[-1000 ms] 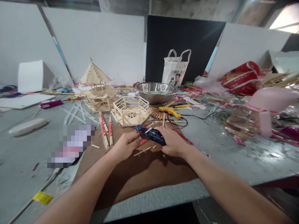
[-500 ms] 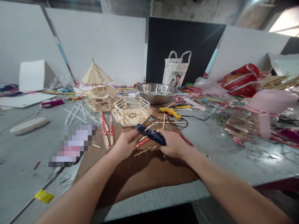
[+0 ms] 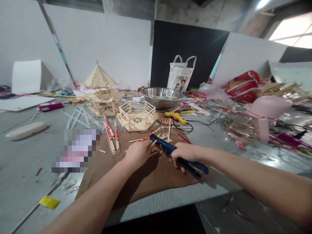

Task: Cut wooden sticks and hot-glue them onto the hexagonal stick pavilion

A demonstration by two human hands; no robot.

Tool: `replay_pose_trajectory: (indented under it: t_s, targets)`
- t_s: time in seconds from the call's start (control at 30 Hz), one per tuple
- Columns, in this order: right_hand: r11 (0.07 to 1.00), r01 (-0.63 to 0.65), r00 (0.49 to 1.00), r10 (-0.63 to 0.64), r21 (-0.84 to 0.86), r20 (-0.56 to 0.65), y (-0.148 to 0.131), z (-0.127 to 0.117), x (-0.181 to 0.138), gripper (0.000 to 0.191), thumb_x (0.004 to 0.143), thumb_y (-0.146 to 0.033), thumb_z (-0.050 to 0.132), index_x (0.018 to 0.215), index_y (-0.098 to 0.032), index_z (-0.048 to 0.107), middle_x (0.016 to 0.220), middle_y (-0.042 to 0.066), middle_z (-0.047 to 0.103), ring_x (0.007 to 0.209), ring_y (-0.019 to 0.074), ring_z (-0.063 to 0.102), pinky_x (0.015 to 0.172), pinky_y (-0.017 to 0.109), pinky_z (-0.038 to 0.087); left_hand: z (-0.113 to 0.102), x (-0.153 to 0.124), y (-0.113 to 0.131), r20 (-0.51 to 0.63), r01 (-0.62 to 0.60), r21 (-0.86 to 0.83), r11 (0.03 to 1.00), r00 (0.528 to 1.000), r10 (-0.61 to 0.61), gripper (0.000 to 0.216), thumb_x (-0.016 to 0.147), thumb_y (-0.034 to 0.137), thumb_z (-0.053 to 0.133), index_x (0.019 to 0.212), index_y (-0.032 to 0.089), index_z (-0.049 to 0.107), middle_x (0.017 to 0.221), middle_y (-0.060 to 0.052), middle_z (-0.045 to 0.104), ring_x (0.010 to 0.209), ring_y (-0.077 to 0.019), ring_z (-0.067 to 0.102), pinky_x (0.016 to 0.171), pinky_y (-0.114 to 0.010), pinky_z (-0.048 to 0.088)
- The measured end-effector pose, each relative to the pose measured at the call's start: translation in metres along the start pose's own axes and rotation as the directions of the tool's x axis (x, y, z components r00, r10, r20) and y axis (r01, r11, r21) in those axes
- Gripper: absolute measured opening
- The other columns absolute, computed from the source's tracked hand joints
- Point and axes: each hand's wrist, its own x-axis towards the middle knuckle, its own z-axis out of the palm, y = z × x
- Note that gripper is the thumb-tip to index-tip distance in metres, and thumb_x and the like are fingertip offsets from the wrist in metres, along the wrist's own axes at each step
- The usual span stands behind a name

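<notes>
My right hand (image 3: 186,155) is closed round the handles of blue cutting pliers (image 3: 168,149), whose jaws point up-left toward a red-wrapped chopstick (image 3: 148,135). My left hand (image 3: 138,152) rests fingers-curled on the brown cardboard sheet (image 3: 146,178) beside the jaws, pinching at that stick's near end; the grip itself is hidden. Short cut wooden stick pieces (image 3: 159,152) lie between the hands. Just behind stands a hexagonal stick-built fence frame (image 3: 136,115).
A stick pagoda model (image 3: 101,92), a steel bowl (image 3: 162,97), a yellow glue gun (image 3: 175,117) with its cord, wrapped chopsticks (image 3: 112,136), a pink-capped water jug (image 3: 258,120) and red snack bags (image 3: 241,86) crowd the grey table. The table edge runs near my arms.
My right hand slid back along the pliers toward me, exposing the long handles. The left hand moved slightly up to the red-wrapped stick. The view shifted a little left.
</notes>
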Motion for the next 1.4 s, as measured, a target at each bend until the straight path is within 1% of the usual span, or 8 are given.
replay_pose_trajectory:
  t_s: [0.13,0.3,0.77,0.97,1.17,1.27,1.33,1.4]
  targets:
    - [0.995,-0.088,0.996,0.087,0.038,0.021,0.003,0.000,0.006,0.010,0.055,-0.016,0.041,0.046,-0.012,0.043,0.043,0.003,0.052,0.031,0.0088,0.046,0.036,0.021,0.039,0.004,0.002,0.003,0.100,0.036,0.084,0.996,0.994,-0.045,0.035,0.081,0.037,0.022,0.085,0.021,0.053,0.078,-0.007,0.061,0.069,-0.0195,0.057,0.057,-0.027,0.038]
    - [0.992,-0.121,0.992,0.122,0.033,-0.014,0.003,0.001,0.014,0.014,0.056,-0.017,0.041,0.042,-0.012,0.043,0.039,0.002,0.049,0.031,0.0093,0.045,0.036,0.022,0.040,0.005,0.003,0.004,0.140,0.099,0.185,0.978,0.982,-0.126,0.034,0.081,0.035,0.024,0.089,0.019,0.053,0.079,-0.010,0.061,0.072,-0.0209,0.058,0.060,-0.029,0.041]
    - [0.993,-0.111,0.992,0.109,-0.027,-0.061,0.004,0.004,0.019,0.013,0.056,-0.016,0.041,0.043,-0.013,0.041,0.035,-0.001,0.044,0.028,0.0067,0.040,0.033,0.020,0.038,0.008,0.001,0.003,0.144,0.017,0.234,0.972,0.988,-0.052,0.030,0.081,0.028,0.023,0.092,0.018,0.049,0.080,-0.011,0.062,0.074,-0.0232,0.058,0.060,-0.034,0.042]
    - [0.990,-0.124,0.982,0.113,-0.066,-0.155,0.001,0.010,0.016,0.015,0.056,-0.019,0.041,0.041,-0.015,0.037,0.029,-0.004,0.036,0.025,0.0058,0.035,0.031,0.018,0.035,0.008,0.001,0.004,0.142,0.012,0.247,0.969,0.989,-0.048,0.029,0.081,0.027,0.023,0.091,0.019,0.049,0.081,-0.010,0.062,0.073,-0.0229,0.059,0.059,-0.034,0.042]
    - [0.982,-0.191,0.981,0.191,0.011,0.034,-0.003,0.004,0.013,0.010,0.055,-0.019,0.040,0.047,-0.013,0.043,0.039,0.000,0.048,0.031,0.0080,0.043,0.034,0.019,0.036,0.003,0.001,0.004,0.134,0.091,0.215,0.972,0.984,-0.122,0.033,0.081,0.032,0.021,0.090,0.019,0.050,0.079,-0.009,0.061,0.072,-0.0211,0.058,0.058,-0.030,0.041]
    - [0.994,-0.107,0.993,0.107,-0.004,0.047,-0.007,-0.002,0.008,0.009,0.057,-0.019,0.040,0.053,-0.013,0.046,0.047,0.002,0.053,0.038,0.0094,0.048,0.037,0.019,0.036,0.000,0.002,0.000,0.070,0.138,0.137,0.981,0.986,-0.149,0.032,0.081,0.033,0.022,0.088,0.020,0.051,0.076,-0.008,0.062,0.068,-0.0201,0.058,0.056,-0.027,0.039]
    - [0.992,-0.005,0.998,-0.004,-0.128,-0.070,-0.012,-0.008,0.005,0.008,0.057,-0.020,0.041,0.056,-0.014,0.047,0.050,0.002,0.053,0.042,0.0108,0.049,0.040,0.020,0.036,-0.002,0.002,-0.004,0.018,0.174,0.045,0.984,0.984,-0.175,0.033,0.081,0.035,0.023,0.084,0.020,0.053,0.073,-0.007,0.062,0.065,-0.0179,0.057,0.055,-0.025,0.037]
    - [0.933,0.081,0.947,-0.181,-0.352,-0.263,-0.016,-0.012,0.005,0.011,0.057,-0.022,0.044,0.064,-0.015,0.049,0.054,0.002,0.054,0.048,0.0126,0.050,0.044,0.021,0.036,-0.003,0.003,-0.007,-0.038,0.186,-0.085,0.979,0.981,-0.189,0.033,0.080,0.037,0.025,0.078,0.019,0.054,0.068,-0.006,0.061,0.061,-0.0151,0.055,0.055,-0.023,0.036]
